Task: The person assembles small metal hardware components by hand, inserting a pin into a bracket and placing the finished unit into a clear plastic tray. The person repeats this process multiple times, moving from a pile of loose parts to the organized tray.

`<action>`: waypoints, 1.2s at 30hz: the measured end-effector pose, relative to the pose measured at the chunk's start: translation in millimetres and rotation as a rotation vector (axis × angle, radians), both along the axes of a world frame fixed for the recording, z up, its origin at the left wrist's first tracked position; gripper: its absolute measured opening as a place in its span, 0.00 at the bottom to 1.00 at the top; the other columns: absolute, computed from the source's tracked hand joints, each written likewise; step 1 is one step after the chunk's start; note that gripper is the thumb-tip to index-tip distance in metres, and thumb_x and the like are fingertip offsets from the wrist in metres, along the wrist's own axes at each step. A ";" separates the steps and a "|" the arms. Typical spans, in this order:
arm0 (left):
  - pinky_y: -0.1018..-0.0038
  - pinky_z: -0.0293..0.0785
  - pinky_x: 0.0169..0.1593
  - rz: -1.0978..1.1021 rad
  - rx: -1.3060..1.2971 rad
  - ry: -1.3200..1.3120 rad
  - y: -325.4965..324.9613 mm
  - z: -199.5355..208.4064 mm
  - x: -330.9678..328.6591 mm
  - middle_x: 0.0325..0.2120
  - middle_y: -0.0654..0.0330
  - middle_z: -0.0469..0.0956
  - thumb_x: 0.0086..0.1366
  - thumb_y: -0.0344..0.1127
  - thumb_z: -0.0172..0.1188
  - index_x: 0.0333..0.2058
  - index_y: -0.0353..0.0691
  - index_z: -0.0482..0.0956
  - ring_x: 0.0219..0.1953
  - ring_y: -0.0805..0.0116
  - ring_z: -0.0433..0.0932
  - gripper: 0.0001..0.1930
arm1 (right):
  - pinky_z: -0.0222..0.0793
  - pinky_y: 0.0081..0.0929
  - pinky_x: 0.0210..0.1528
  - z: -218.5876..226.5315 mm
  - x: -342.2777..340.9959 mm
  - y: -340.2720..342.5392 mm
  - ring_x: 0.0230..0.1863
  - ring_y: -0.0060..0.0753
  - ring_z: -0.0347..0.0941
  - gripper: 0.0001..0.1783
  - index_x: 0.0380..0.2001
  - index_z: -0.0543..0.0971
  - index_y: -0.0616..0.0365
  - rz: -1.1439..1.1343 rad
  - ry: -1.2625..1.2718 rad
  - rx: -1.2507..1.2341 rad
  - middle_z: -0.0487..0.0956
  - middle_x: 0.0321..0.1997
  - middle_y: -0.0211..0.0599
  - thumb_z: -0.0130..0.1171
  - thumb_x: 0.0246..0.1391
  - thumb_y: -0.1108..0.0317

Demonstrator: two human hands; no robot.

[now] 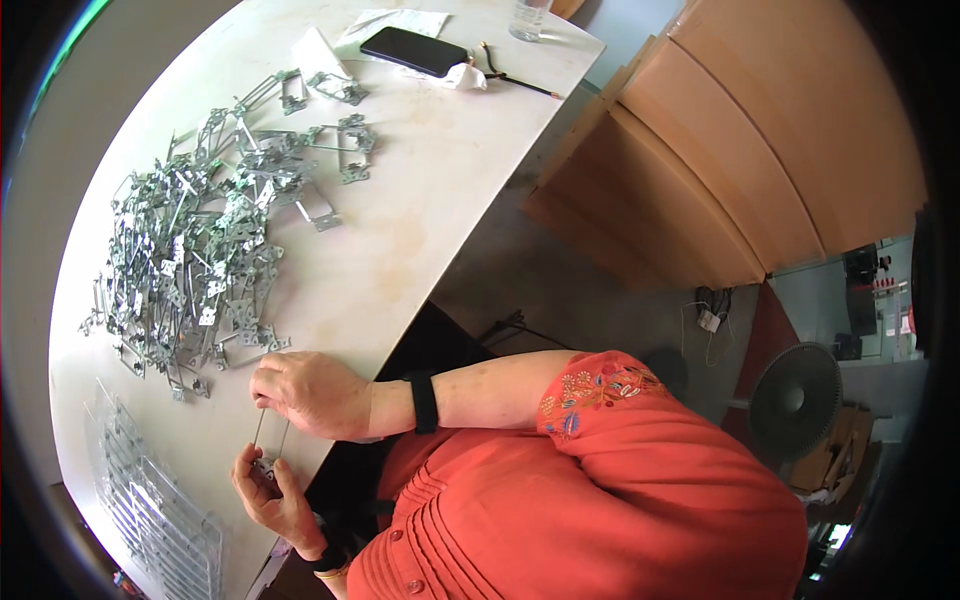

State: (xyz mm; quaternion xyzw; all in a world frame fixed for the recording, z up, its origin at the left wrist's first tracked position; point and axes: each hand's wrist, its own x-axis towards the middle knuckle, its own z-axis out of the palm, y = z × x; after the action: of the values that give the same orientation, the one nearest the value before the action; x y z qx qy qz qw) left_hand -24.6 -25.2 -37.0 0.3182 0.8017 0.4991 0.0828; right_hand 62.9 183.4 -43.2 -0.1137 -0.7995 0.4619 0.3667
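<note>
Red embroidered sleeve (605, 392) leads to the right hand (315, 395), curled closed on one end of a metal bracket (266, 466), that end hidden by the fingers. Two thin, roughly parallel grey rods run to a small plate pinched by the left hand (280, 508). Just beyond the right hand lies a tangled heap of similar silvery brackets (200, 240); beyond the left hand, clear ribbed plastic (150, 500).
</note>
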 end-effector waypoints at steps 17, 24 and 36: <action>0.76 0.70 0.43 0.003 0.001 0.076 6.9 7.3 6.0 0.46 0.60 0.77 0.62 0.21 0.66 0.56 0.35 0.80 0.42 0.72 0.75 0.22 | 0.77 0.41 0.41 4.5 1.4 1.5 0.38 0.48 0.80 0.05 0.40 0.80 0.55 -0.013 -0.023 0.036 0.80 0.38 0.38 0.66 0.62 0.71; 0.76 0.70 0.43 0.017 -0.036 0.037 6.5 15.8 8.2 0.45 0.59 0.77 0.60 0.20 0.67 0.54 0.34 0.80 0.41 0.70 0.75 0.22 | 0.77 0.40 0.40 11.4 1.6 2.1 0.38 0.46 0.80 0.05 0.39 0.81 0.56 -0.015 -0.029 0.041 0.81 0.38 0.39 0.67 0.61 0.72; 0.75 0.73 0.41 -0.022 0.014 0.117 14.1 27.1 9.9 0.44 0.57 0.78 0.58 0.20 0.68 0.52 0.34 0.81 0.38 0.70 0.75 0.22 | 0.80 0.37 0.41 23.0 4.6 8.0 0.39 0.49 0.83 0.11 0.46 0.83 0.58 0.044 -0.050 0.063 0.84 0.43 0.44 0.65 0.60 0.79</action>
State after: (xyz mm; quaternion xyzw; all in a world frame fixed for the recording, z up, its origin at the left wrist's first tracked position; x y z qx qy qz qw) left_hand -14.7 -11.1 -9.8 0.3561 0.7980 0.4845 0.0392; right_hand 67.5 191.4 -20.2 -0.0959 -0.8249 0.4416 0.3395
